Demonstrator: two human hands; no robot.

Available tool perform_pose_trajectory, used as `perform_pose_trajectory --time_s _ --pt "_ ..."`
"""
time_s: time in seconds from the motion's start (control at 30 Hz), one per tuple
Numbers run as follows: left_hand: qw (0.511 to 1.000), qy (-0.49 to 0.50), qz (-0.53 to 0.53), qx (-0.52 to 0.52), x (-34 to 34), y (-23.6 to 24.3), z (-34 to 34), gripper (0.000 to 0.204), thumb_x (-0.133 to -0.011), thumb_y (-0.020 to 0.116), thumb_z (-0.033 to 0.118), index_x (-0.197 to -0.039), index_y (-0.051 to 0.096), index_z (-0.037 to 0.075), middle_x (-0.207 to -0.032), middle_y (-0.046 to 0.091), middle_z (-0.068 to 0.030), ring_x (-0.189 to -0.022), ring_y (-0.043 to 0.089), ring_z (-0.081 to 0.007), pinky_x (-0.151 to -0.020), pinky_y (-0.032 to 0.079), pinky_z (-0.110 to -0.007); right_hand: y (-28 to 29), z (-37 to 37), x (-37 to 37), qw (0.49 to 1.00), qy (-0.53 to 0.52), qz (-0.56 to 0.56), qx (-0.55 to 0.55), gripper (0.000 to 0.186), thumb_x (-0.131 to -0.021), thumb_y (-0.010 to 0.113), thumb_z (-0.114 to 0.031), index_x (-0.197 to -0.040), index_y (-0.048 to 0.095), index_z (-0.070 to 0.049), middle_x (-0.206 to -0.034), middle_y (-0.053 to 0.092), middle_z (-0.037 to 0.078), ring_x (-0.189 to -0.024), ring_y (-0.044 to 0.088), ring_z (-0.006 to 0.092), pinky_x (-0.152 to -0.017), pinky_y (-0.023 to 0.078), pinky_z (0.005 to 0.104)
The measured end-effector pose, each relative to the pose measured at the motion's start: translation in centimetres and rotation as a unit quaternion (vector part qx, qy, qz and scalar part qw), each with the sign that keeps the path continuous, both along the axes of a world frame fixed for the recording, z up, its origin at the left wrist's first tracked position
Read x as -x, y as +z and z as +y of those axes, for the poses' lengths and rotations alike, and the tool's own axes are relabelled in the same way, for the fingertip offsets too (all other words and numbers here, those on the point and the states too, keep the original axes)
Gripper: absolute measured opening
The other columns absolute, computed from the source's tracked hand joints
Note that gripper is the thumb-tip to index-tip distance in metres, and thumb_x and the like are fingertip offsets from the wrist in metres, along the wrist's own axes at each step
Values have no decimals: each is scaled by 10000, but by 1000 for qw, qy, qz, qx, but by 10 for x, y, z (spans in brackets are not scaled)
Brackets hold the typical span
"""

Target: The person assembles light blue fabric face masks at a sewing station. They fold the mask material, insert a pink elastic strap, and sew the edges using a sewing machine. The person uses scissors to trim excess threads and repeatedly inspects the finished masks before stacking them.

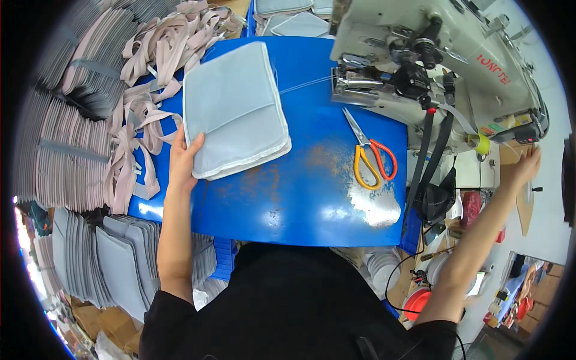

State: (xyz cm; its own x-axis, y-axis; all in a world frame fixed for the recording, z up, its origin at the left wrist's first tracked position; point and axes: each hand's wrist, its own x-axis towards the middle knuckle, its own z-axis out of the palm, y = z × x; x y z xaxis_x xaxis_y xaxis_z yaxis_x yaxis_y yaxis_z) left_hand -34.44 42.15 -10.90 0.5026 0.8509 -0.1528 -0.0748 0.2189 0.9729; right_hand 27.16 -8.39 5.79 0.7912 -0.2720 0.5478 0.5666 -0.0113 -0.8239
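My left hand grips the lower left edge of a light grey fabric panel with pale edging, thumb on top. At its lower edge several layers show, and a seam crosses its face. Pale threads run from the panel to the sewing machine at the upper right. My right hand is stretched out to the far right beside the machine head, its fingers closed; what they hold, if anything, is too small to make out. Between my arms, scissors with one orange and one red handle lie on the blue table.
Pinkish fabric strips lie in a tangle along the table's left side. Bundled stacks of grey panels rise beyond them, with more grey panels below. Black straps hang from the machine. A red round object sits low on the right.
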Motion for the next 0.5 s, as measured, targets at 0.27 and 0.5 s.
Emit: perform_pose_trajectory --time_s 0.27,0.5 --pt "1000 7 -23 3 20 -19 -6 681 -944 775 127 -1538 458 18 -1346 658 -115 -1157 658 -181 -991 531 -323 -136 164 321 828 217 -34 516 530 -796 868 -95 -1285 674 -27 -937 693 122 -783 672 229 -763 542 331" --pt "1000 9 -6 -26 8 -14 -10 673 -946 774 136 -1532 464 14 -1337 659 -129 -1154 663 -194 -970 551 -341 -127 165 293 707 411 209 537 763 -755 787 -61 -1473 533 -5 -793 667 113 -681 656 155 -644 524 286"
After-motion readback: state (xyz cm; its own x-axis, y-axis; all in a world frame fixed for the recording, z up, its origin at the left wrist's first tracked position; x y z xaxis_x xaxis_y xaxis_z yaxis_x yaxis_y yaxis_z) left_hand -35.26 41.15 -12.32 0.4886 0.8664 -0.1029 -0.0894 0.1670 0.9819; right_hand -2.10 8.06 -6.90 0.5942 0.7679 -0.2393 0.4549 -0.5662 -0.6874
